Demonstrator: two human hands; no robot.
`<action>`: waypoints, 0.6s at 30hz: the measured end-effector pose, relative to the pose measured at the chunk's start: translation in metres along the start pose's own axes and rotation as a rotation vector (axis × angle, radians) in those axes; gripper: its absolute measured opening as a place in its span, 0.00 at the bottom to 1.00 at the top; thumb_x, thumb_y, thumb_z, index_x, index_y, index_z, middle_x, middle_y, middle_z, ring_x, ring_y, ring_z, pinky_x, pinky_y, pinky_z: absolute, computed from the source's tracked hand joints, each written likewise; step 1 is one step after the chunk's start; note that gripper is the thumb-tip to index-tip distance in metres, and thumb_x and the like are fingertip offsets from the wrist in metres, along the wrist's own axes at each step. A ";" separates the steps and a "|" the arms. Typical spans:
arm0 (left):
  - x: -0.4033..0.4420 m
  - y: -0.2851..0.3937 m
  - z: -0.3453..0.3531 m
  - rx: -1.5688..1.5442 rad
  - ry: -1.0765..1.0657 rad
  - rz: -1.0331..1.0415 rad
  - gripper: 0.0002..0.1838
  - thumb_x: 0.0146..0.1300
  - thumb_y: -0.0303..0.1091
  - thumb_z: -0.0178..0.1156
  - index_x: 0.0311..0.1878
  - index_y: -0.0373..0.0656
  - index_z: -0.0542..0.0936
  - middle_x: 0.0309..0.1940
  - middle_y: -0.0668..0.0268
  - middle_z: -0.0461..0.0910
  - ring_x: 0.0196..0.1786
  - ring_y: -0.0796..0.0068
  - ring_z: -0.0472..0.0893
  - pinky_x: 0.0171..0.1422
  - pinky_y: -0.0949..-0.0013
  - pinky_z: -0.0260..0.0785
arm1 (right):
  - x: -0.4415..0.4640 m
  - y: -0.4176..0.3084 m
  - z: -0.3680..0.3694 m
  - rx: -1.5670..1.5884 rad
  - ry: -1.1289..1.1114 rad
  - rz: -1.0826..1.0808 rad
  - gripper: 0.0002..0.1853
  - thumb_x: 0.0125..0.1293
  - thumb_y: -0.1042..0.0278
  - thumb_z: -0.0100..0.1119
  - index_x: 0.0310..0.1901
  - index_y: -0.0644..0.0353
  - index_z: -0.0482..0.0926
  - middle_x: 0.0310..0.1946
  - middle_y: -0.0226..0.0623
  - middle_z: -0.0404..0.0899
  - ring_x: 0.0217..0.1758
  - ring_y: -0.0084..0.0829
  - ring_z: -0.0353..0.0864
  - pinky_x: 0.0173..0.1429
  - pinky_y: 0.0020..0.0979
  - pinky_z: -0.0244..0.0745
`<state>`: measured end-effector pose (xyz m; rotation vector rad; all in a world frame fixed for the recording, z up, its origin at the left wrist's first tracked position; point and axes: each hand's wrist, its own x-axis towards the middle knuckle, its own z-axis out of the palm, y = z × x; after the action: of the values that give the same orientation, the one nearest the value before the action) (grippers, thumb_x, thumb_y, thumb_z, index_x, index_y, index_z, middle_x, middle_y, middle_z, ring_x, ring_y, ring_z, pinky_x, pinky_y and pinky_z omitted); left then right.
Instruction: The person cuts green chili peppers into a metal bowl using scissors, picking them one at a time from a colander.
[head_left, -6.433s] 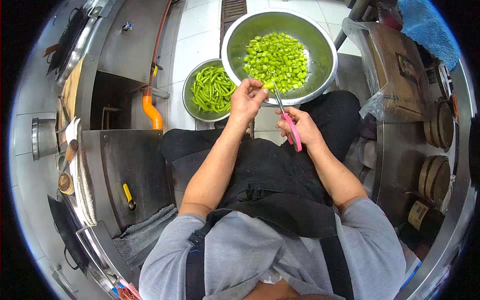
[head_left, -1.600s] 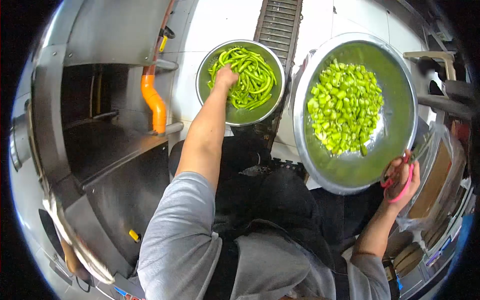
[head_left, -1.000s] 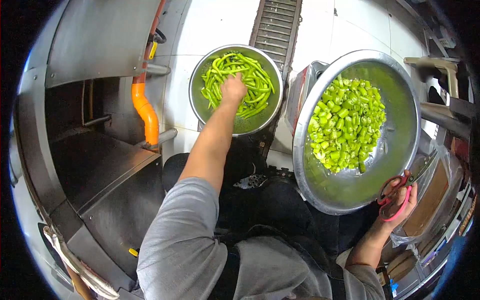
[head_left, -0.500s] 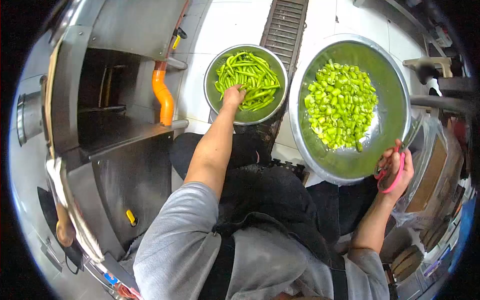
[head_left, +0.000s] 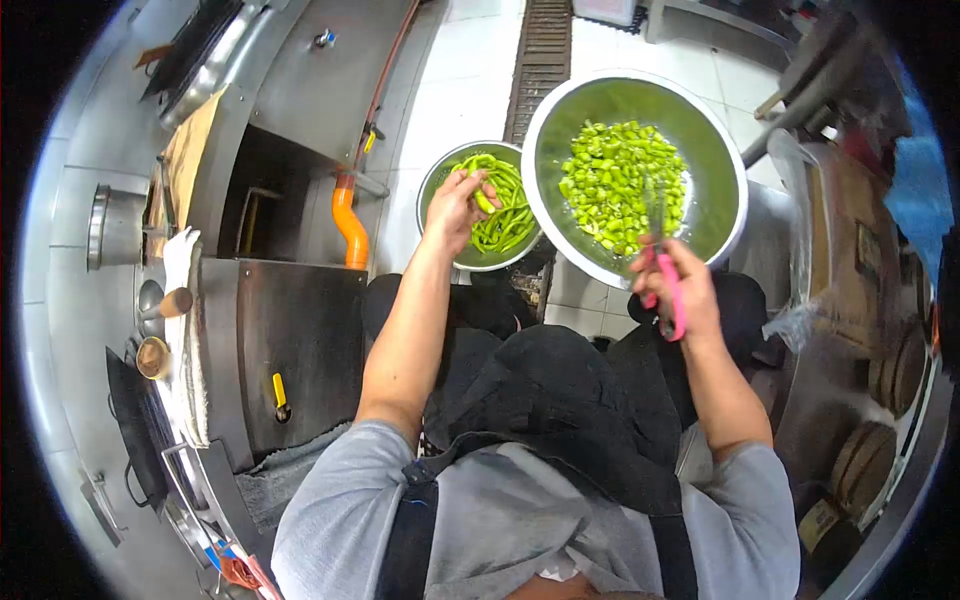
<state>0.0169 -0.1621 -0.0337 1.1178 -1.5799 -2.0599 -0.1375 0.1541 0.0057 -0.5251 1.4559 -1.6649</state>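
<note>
Your left hand (head_left: 458, 212) is closed around at least one green pepper (head_left: 486, 201), over the small bowl (head_left: 494, 265). Your right hand (head_left: 690, 290) grips the pink-handled scissors (head_left: 677, 300), whose blades point away from you over the near part of the big bowl (head_left: 706, 130); they are too blurred to tell how far apart they stand.

Watch the edges: the big bowl's left rim overlaps the small bowl's right rim in this view, and you cannot tell whether they touch. The big bowl has bare wall all around its heap of cut pieces (head_left: 610, 175). White floor (head_left: 465, 70) lies open beyond the small bowl, with the drain grate (head_left: 543, 70) running away from you. On your left, the steel cabinet (head_left: 320, 330) and orange pipe (head_left: 349, 232) bound your room; on your right, a cardboard box (head_left: 845, 230) in clear plastic stands near the big bowl.

Count two bowls, one pair of scissors, one grate, one orange pipe and one box. The whole peppers (head_left: 515, 222) in the small bowl and the cut pieces lie too thickly to count.
</note>
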 end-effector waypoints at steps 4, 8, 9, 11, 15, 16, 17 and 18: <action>-0.033 0.029 0.068 -0.240 -0.205 0.006 0.10 0.70 0.40 0.53 0.48 0.45 0.72 0.31 0.67 0.79 0.30 0.73 0.81 0.30 0.73 0.65 | -0.011 0.005 0.013 -0.057 -0.102 0.028 0.24 0.55 0.73 0.67 0.55 0.63 0.75 0.33 0.31 0.80 0.26 0.18 0.76 0.26 0.19 0.70; -0.060 0.041 0.128 0.024 -0.233 0.109 0.09 0.69 0.39 0.55 0.47 0.46 0.74 0.30 0.69 0.80 0.31 0.79 0.80 0.32 0.76 0.63 | -0.017 -0.002 0.011 -0.043 -0.182 0.038 0.23 0.60 0.76 0.59 0.57 0.68 0.71 0.37 0.36 0.79 0.31 0.24 0.79 0.32 0.23 0.74; -0.062 0.037 0.137 0.086 -0.271 0.167 0.09 0.69 0.39 0.56 0.47 0.46 0.74 0.30 0.69 0.80 0.31 0.79 0.80 0.32 0.76 0.63 | -0.017 -0.002 0.009 -0.008 -0.172 0.034 0.22 0.61 0.74 0.59 0.57 0.68 0.71 0.37 0.36 0.79 0.31 0.24 0.80 0.32 0.23 0.74; -0.067 0.030 0.147 0.144 -0.354 0.206 0.11 0.68 0.37 0.58 0.49 0.44 0.75 0.30 0.70 0.80 0.33 0.80 0.79 0.34 0.76 0.64 | -0.016 0.004 0.003 0.047 -0.147 0.002 0.21 0.63 0.71 0.59 0.57 0.69 0.71 0.36 0.37 0.79 0.30 0.24 0.80 0.29 0.22 0.74; -0.072 0.015 0.157 0.223 -0.388 0.258 0.13 0.67 0.36 0.59 0.51 0.41 0.76 0.32 0.70 0.80 0.34 0.81 0.79 0.35 0.76 0.65 | -0.017 0.000 -0.006 0.105 -0.095 0.051 0.21 0.64 0.70 0.59 0.57 0.69 0.71 0.34 0.36 0.79 0.27 0.23 0.78 0.25 0.21 0.72; -0.071 0.012 0.158 0.227 -0.391 0.253 0.13 0.67 0.36 0.59 0.51 0.41 0.76 0.32 0.70 0.80 0.34 0.81 0.79 0.35 0.76 0.65 | -0.017 0.001 -0.007 0.110 -0.091 0.053 0.21 0.64 0.70 0.59 0.57 0.69 0.71 0.34 0.36 0.79 0.27 0.23 0.78 0.25 0.21 0.72; -0.071 0.009 0.158 0.246 -0.403 0.271 0.14 0.67 0.36 0.59 0.51 0.39 0.75 0.32 0.69 0.80 0.34 0.81 0.79 0.35 0.76 0.66 | -0.018 0.002 -0.008 0.105 -0.082 0.024 0.21 0.64 0.69 0.59 0.57 0.69 0.71 0.34 0.36 0.79 0.27 0.23 0.78 0.24 0.22 0.72; -0.071 0.009 0.160 0.264 -0.414 0.290 0.15 0.68 0.37 0.59 0.51 0.37 0.75 0.32 0.68 0.80 0.33 0.81 0.79 0.35 0.76 0.67 | -0.018 0.003 -0.009 0.100 -0.073 -0.005 0.22 0.65 0.68 0.60 0.57 0.69 0.71 0.34 0.36 0.79 0.27 0.23 0.78 0.24 0.22 0.72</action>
<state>-0.0566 -0.0112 0.0157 0.5035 -2.1154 -2.0108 -0.1333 0.1734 0.0045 -0.5294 1.3129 -1.6952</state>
